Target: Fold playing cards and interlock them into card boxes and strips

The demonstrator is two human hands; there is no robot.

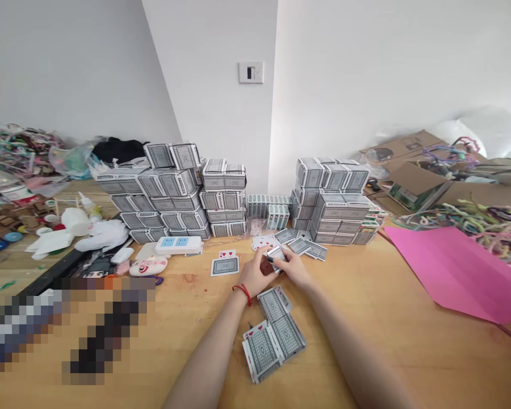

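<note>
Both my hands are closed round a small card piece (276,257) made of playing cards, over the middle of the table. My left hand (258,271), a red string on its wrist, grips it from the left. My right hand (296,268) holds it from the right, a dark-nailed digit lying across its top. Just behind lie several loose playing cards (300,246), some face down, and a face-up card (260,242). Between my forearms sits a joined card structure (276,335) with grey patterned backs. Left of my hands is a pair of cards (225,266), one showing red hearts.
Tall stacks of card blocks stand at the back left (170,193) and back right (336,199). A white power strip (179,245) lies at left. Pink paper (460,272) and a cardboard box (421,182) with coloured strands are at right. Clutter covers the far left.
</note>
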